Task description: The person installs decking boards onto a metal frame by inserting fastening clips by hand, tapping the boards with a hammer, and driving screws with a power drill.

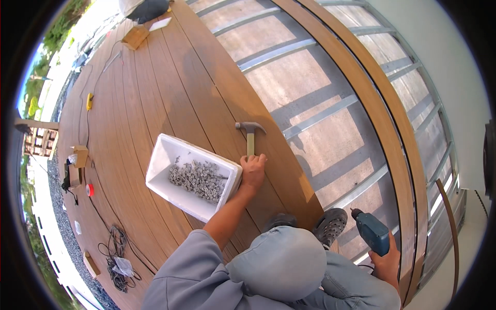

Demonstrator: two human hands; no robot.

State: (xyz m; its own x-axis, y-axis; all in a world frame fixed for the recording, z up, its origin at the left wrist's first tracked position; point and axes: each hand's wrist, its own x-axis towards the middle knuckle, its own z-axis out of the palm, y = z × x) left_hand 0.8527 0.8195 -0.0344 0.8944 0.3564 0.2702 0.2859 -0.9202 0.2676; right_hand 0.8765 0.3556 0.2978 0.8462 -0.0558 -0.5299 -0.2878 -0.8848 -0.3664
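Observation:
My left hand [253,169] is closed round the handle of a claw hammer [251,135], whose head rests on or just above the brown deck boards [206,103]. Right beside that hand stands a white foam box [165,155] holding a heap of small metal clips or fasteners [199,180]. My right hand [386,262] grips a dark teal power drill [373,232] by its handle. The drill's chuck points up and left, over the open metal framing near my shoe [330,226].
Metal joists [320,116] cross the open frame over concrete on the right. Two loose boards [377,98] lie across them, near a white wall [439,67]. Leftward on the deck are coiled black cables [118,258], red tape [90,189], a yellow tool [89,101] and cardboard boxes [135,37].

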